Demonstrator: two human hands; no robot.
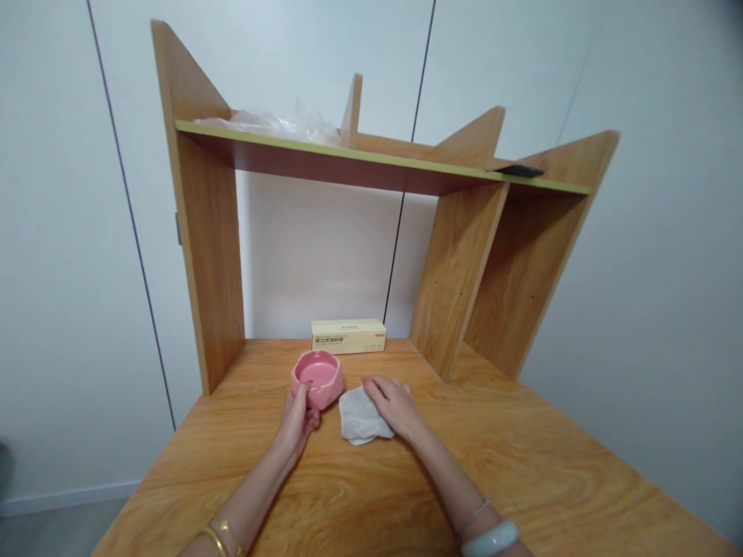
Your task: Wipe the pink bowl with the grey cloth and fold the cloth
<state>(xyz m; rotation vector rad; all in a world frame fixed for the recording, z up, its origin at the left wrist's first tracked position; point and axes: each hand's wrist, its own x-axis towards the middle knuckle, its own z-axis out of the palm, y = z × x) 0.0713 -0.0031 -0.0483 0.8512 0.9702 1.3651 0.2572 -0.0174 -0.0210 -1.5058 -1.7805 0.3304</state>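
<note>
Two bare hands over the wooden surface [522, 464]. Left hand [298, 418] held a pink dish [318, 374], thumb over the near rim, fingers curled beneath and partly hidden. Right hand [395, 404] lay at the upper right edge of a white cloth [361, 418]; whether its fingers pinched or merely rested, could not tell. Dish was just left of the cloth, a pale yellow box [349, 340] close behind, its smaller print unreadable. Wooden shelf unit [458, 278] enclosed the back; crumpled plastic [279, 126] lay up top, plus a dark flat object [521, 170], perhaps a folder. Bottom edge cut off a gold bangle [216, 539] and a pale bangle [491, 539].
</note>
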